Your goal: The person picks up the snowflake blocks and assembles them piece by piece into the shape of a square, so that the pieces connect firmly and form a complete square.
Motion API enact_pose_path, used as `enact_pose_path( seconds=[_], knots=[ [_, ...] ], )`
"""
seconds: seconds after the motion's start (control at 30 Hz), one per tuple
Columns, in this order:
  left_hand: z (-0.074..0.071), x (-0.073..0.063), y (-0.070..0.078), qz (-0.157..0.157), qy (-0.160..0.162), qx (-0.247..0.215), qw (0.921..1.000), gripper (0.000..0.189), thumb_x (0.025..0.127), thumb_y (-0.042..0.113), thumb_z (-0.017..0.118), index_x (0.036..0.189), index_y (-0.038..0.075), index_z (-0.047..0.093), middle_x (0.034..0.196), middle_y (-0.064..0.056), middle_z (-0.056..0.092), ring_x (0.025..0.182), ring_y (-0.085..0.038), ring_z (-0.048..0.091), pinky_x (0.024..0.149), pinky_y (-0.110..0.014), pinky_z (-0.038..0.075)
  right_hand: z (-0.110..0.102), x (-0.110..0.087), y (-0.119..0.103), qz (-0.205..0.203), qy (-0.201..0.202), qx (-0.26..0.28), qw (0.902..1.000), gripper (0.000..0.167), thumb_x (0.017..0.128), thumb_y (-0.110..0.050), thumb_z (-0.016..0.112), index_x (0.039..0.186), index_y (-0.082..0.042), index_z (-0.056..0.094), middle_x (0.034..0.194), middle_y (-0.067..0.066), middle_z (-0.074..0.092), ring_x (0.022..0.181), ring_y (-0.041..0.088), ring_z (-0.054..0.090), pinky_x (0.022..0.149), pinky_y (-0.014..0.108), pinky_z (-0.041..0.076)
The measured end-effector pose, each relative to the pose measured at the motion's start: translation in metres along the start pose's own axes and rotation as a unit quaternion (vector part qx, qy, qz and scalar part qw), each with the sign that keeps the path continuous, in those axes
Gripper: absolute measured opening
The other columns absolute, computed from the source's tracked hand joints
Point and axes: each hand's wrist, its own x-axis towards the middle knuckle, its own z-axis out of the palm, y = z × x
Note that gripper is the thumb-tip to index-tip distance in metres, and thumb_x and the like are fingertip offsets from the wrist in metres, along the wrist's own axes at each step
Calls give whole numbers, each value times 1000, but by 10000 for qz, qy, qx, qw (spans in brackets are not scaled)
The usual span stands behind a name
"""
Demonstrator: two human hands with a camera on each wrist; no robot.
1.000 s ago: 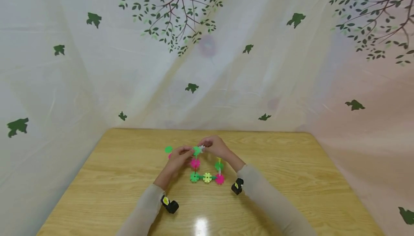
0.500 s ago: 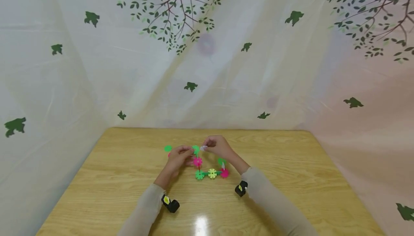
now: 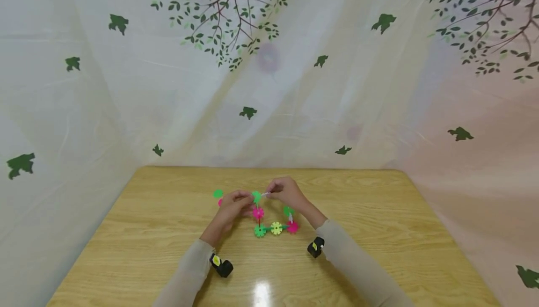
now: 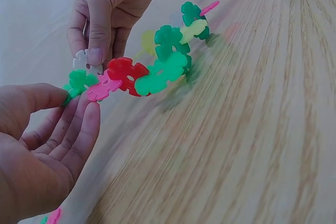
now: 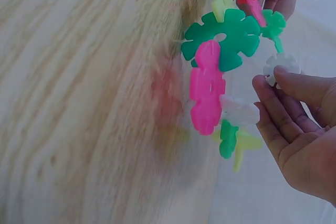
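Note:
My left hand [image 3: 231,208] pinches a green snowflake disc [image 4: 81,81] at one end of a linked chain between thumb and fingers. My right hand [image 3: 284,191] pinches a white snowflake disc [image 5: 281,66], seen nearly edge-on in the head view, right at the rim of that green one. From the left hand the chain runs through a pink disc [image 4: 103,86] and a red disc [image 4: 127,75], then bends past a yellow disc [image 3: 276,228] to a deep pink disc [image 5: 206,93]. Beyond it a second white disc [image 5: 239,109] joins further green and yellow pieces.
Beside the left hand a loose-looking green disc [image 3: 217,193] and a pink disc [image 3: 221,202] lie on the wooden table [image 3: 362,260]. A pale cloth [image 3: 189,87] printed with leaves and branches hangs behind the table.
The right hand has shifted slightly right, and its white disc has turned from face-on to edge-on. The chain's near side has swung a little to the right. The left hand keeps its pinch.

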Motion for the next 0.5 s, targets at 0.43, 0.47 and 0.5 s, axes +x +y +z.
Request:
enact_pose_path(
  seconds=[0.43,0.47,0.5],
  knots=[
    [-1,2,-5,46,-53,-84,9999,23,97,6,67,113,-9,62,86,-5,74,75,-13,73,71,-30,65,0,1,-1,-109,-19,-546,9984,5,88,-2,78,87,3,76,88,14,77,77,11,69,71,20,58],
    [-1,2,-4,49,-38,-114,9999,21,97,6,67,112,-8,63,86,-5,74,75,-13,73,71,-31,65,0,1,-2,-109,-10,-551,9984,5,87,-1,78,86,3,76,87,14,77,76,12,69,70,21,58],
    [-1,3,-5,50,-33,-125,9999,21,97,6,67,112,-8,63,86,-5,74,75,-13,73,72,-31,65,-1,2,-4,-101,-7,-546,9985,6,87,-2,78,86,4,76,87,14,77,77,12,69,70,21,58]
  ],
)
